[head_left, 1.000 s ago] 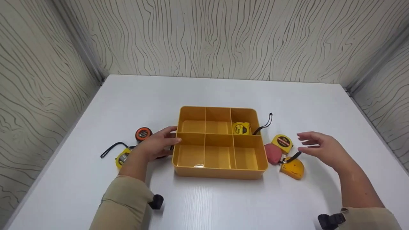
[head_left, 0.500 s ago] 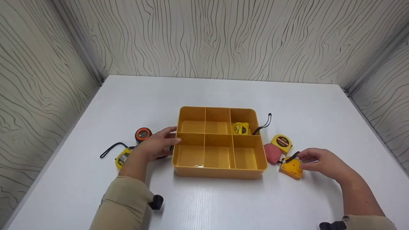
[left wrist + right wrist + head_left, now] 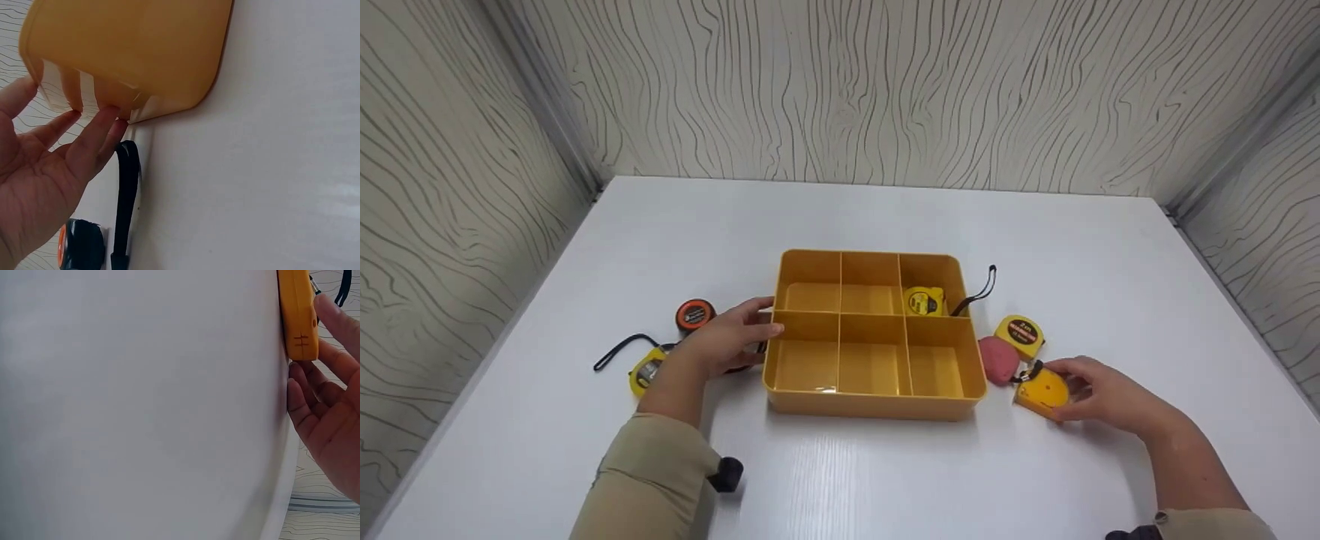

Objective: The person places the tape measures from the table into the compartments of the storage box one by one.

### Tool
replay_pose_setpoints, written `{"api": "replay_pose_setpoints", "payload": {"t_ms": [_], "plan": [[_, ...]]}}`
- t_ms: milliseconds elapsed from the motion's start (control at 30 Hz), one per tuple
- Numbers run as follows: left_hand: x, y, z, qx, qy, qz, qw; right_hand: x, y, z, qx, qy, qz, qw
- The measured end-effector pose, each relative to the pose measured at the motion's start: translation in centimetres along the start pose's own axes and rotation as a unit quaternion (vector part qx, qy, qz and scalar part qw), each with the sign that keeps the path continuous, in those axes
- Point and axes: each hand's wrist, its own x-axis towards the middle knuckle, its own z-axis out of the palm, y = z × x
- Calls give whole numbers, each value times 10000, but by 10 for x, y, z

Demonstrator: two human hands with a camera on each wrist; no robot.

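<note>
A yellow divided box stands mid-table in the head view. A yellow tape measure lies in its far right compartment, its black strap hanging over the rim. At the box's left side, my left hand holds the wall: thumb over the rim, fingertips on the outer face. To the right, my right hand grips an orange cheese-like tape measure on the table, thumb at the near edge and fingers at the far side. A pink tape measure and a yellow tape measure lie beside it.
Left of the box lie an orange-and-black tape measure and a yellow-and-silver tape measure with a black strap, partly behind my left arm. The white table is bordered by patterned panels at the back and sides.
My right hand has come down and toward me onto the orange tape measure, and its fingers have closed round it. The left hand keeps its place on the box.
</note>
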Motion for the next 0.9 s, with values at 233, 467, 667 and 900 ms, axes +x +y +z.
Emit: {"api": "replay_pose_setpoints", "payload": {"t_ms": [233, 467, 667, 900], "plan": [[-1, 0, -1, 18, 54, -10, 10000, 3, -2, 1, -327, -41, -134, 9994], [-2, 2, 0, 102, 104, -66, 9999, 3, -2, 2, -228, 41, 1, 9997], [-3, 2, 0, 95, 104, -62, 9999, 5, -3, 4, -264, 132, 7, 9996], [-3, 2, 2, 42, 38, -3, 10000, 7, 4, 3, -378, 400, -285, 9981]]}}
